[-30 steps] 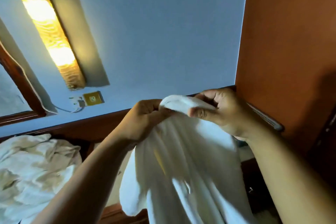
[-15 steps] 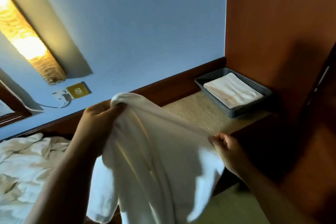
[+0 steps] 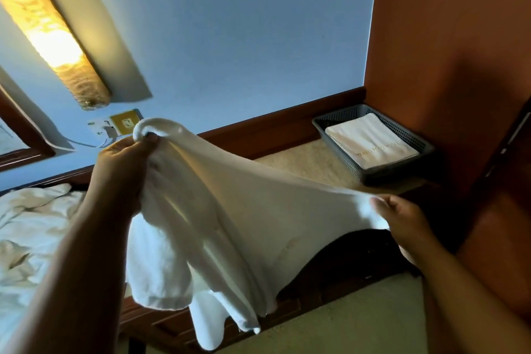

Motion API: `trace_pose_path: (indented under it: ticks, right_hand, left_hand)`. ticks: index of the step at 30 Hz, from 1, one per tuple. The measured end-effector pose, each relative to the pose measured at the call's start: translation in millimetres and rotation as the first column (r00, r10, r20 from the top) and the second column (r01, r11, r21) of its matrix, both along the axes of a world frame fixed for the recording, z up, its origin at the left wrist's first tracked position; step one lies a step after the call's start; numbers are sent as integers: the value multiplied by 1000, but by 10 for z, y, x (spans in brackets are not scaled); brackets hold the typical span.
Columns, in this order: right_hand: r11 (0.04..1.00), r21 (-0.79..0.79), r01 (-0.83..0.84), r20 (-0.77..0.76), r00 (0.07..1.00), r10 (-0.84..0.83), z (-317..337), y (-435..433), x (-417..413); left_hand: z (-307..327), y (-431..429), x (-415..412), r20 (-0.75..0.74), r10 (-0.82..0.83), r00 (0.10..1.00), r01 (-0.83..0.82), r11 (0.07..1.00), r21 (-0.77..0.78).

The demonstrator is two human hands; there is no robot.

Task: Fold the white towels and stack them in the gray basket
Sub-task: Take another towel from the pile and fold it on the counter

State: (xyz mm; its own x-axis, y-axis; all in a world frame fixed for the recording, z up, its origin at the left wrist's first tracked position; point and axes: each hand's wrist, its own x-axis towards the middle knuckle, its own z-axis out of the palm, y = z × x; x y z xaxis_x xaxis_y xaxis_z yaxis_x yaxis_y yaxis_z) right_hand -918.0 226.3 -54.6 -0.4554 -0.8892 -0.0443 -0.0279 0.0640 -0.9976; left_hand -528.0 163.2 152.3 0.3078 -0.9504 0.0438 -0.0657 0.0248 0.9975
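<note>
left hand (image 3: 126, 164) clutches a bunched corner, right hand (image 3: 402, 215) pinches the edge; white towel (image 3: 230, 210) sags mid-frame (twisted). bunching risks a crooked fold that stacks badly in the gray basket (image 3: 396, 171), right.

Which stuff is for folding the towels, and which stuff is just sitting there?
For the job: white towel, gripped by left hand and right hand; gray basket; folded towel inside it; probably the crumpled white pile.
Just lying about: wall lamp; wall socket.
</note>
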Motion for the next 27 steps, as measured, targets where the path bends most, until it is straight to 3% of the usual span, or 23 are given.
trace_pose_path:
  ticks: [3,6,9,13,18,21,24,27]
  right_hand:
    - [983,-98,153,156,978,-137,216,-48,40]
    - [951,-239,196,220,965,-144,503,-99,113]
    - [917,-368,158,87,987,-135,813,-180,188]
    - [899,-434,-62,-92,995,25,1122,-152,368]
    - [906,-298,-300,-377,909,177,1240,19,676]
    - [907,-215,-363,-454,859,236,1238,82,842]
    - [860,-24,-509,-464,768,442,1218,136,1007]
    - [841,-66,-536,-453,768,454,1169,161,1155]
  left_hand:
    - [-71,-28,-35,144,-26,989,21,999,34]
    - [-132,-40,-137,294,-78,953,70,997,38]
    - [-135,-71,-299,360,-111,926,103,994,41]
    - [-141,-79,-523,489,-180,854,179,983,49]
    - [-33,0,-717,695,-410,590,433,888,156]
    - [127,108,-833,702,-458,546,560,822,101]
    - [209,229,-942,659,-562,499,729,684,32]
    - [217,273,-993,663,-594,455,790,613,7]
